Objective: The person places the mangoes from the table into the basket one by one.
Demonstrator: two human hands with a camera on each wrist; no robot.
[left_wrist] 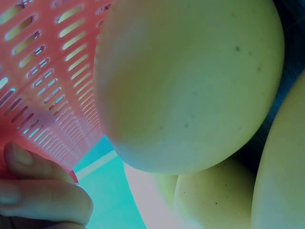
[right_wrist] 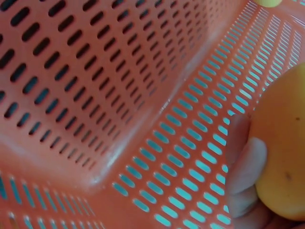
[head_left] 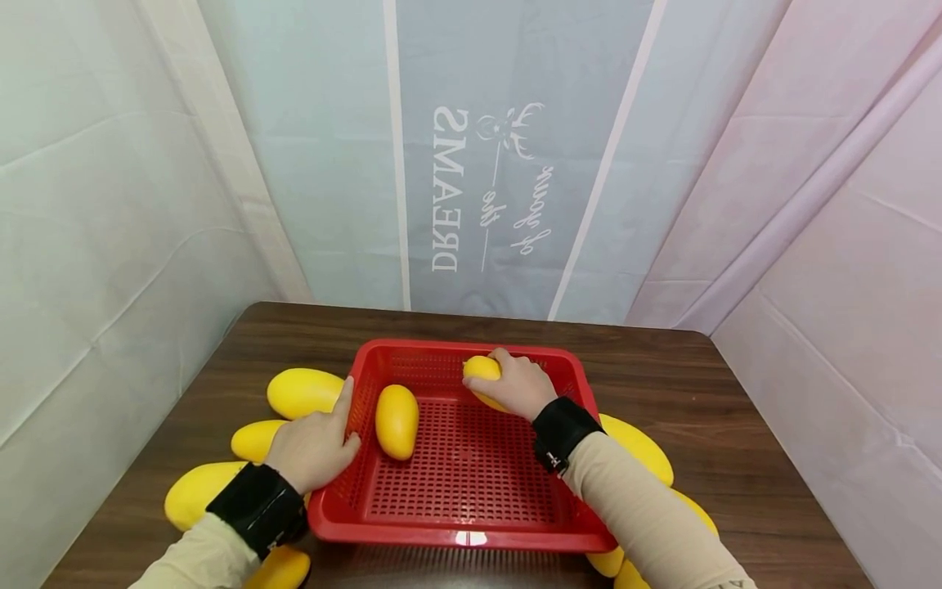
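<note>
A red plastic basket (head_left: 464, 536) with slotted walls and floor sits on the table. My right hand (head_left: 521, 386) reaches inside it and grips a yellow mango (head_left: 482, 368) near the back wall. In the right wrist view, bent fingers (right_wrist: 248, 164) press against the side of that mango (right_wrist: 286, 143). My left hand (head_left: 315, 446) holds the basket's left rim, index finger stretched along it and thumb over the edge. Its other fingers (left_wrist: 47, 200) show beside the outer wall in the left wrist view. Another mango (head_left: 397, 421) lies in the basket's left part.
Several mangoes (head_left: 302, 393) lie on the dark wooden table (head_left: 736, 425) left of the basket, around my left hand and wrist. More mangoes (head_left: 639, 448) lie to the right, partly under my right forearm. A printed cloth (head_left: 515, 286) hangs behind the table, with pale cloth at both sides.
</note>
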